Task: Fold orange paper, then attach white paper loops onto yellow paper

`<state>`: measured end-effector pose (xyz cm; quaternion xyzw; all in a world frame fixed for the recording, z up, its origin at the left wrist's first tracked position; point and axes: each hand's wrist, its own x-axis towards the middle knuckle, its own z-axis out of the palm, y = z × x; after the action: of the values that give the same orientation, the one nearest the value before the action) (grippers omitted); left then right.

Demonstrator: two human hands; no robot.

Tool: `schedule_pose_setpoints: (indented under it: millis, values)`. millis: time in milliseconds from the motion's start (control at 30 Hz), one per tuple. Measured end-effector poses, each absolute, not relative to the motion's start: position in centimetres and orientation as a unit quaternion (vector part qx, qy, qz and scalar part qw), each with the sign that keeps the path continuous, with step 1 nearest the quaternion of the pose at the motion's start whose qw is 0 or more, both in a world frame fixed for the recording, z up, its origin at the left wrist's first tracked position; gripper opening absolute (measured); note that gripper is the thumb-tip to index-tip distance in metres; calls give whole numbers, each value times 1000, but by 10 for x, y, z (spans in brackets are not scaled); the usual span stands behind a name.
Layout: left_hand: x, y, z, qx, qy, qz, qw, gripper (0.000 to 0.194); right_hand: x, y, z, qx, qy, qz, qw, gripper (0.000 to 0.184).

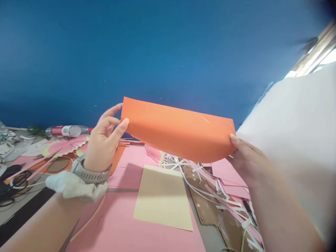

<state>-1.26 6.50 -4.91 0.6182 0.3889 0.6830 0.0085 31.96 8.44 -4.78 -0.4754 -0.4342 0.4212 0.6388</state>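
My left hand pinches the left end of the orange paper sheet: the thumb presses flat on the near face at the upper corner, the index and other fingers curl loosely behind it, only narrowly parted. A grey wristwatch and a pale scrunchie sit on that wrist. The sheet hangs in the air above the counter, in front of the blue wall, folded over along its top edge so it bows downward in a soft curve. I judge it light, thin and limp, easy to crease or tear, not slippery; the ends are the sensible places to hold it, near the fold. My right hand takes the right end, thumb tip on the near face at the corner, the other fingers hidden behind the paper, so I cannot tell their spread. Below lie a cream paper sheet on pink paper, and white paper strips further right.
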Motion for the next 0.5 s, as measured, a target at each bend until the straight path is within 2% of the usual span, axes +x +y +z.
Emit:
schedule_pose_setpoints:
  millis: [300, 367, 500]
  values:
    - [-11, 42, -36, 699, 309, 613, -203, 20, 333, 90, -52, -524, -410, 407, 626, 32]
    - [-12, 43, -36, 705, 289, 610, -216, 21, 333, 89, -51, -529, -410, 401, 626, 33]
    - [-9, 44, -37, 707, 280, 626, -174, 21, 330, 90, -51, -512, -416, 398, 638, 34]
